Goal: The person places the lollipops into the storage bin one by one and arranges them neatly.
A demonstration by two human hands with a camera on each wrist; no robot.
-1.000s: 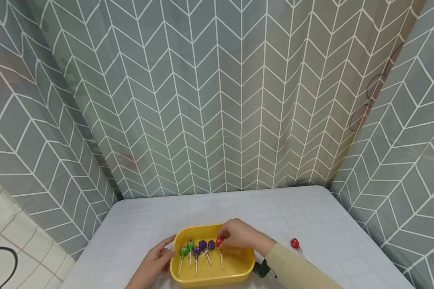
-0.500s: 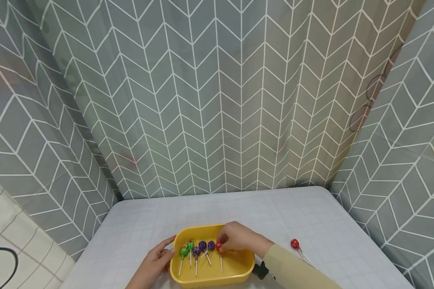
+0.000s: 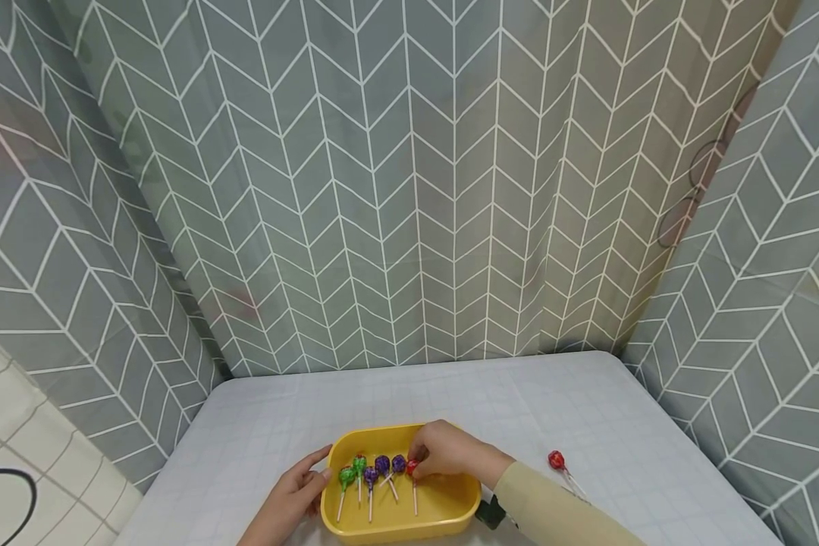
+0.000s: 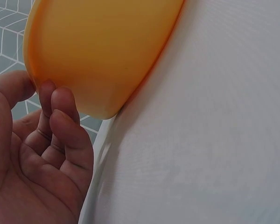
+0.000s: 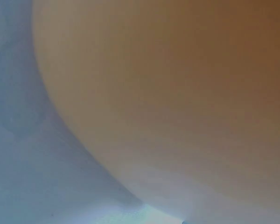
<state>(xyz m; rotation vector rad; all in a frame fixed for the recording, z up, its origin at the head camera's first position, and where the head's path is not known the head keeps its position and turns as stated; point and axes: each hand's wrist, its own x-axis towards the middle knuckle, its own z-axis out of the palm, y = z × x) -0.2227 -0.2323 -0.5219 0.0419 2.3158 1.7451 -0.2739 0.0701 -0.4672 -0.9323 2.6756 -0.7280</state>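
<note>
Right hand [image 3: 450, 453] pinching red lollipop [image 3: 412, 468] inside yellow tray [image 3: 444, 508] at desk's near edge, joining four already placed; left hand [image 3: 293, 493] relaxed, steadying tray; another red lollipop [image 3: 556, 459] remaining outside.

Smooth glossy plastic yellow tray [image 3: 396, 523], matt cloth-covered table [image 3: 587, 402]

Grey curtain [image 3: 409, 189] with white chevron lines encloses 3 sides of a table [image 3: 587, 402] under pale checked cloth.
</note>
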